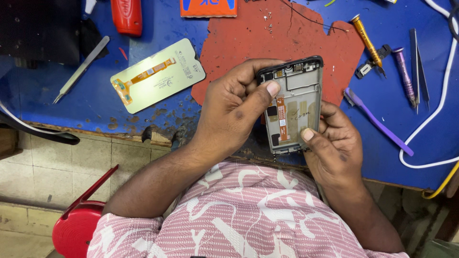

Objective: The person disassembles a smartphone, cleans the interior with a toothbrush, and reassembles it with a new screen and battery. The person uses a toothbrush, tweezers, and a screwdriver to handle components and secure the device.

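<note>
Both my hands hold an opened phone frame [297, 102], black-edged with a grey inner plate and an orange flex strip, upright above the blue bench. My left hand [234, 112] wraps its left side, thumb pressing near the top of the inner plate. My right hand [334, 143] supports the lower right corner, thumb resting on the plate's bottom part. A detached display panel [158, 75], pale back up with an orange flex cable, lies on the bench to the left.
A red mat [287, 33] covers the blue bench [411, 119]. Tweezers [81, 69] lie far left. A yellow screwdriver [366, 38], a purple brush [377, 122], a purple tool [404, 76], more tweezers [416, 62] and a white cable [437, 114] lie right. A red stool [76, 224] stands below.
</note>
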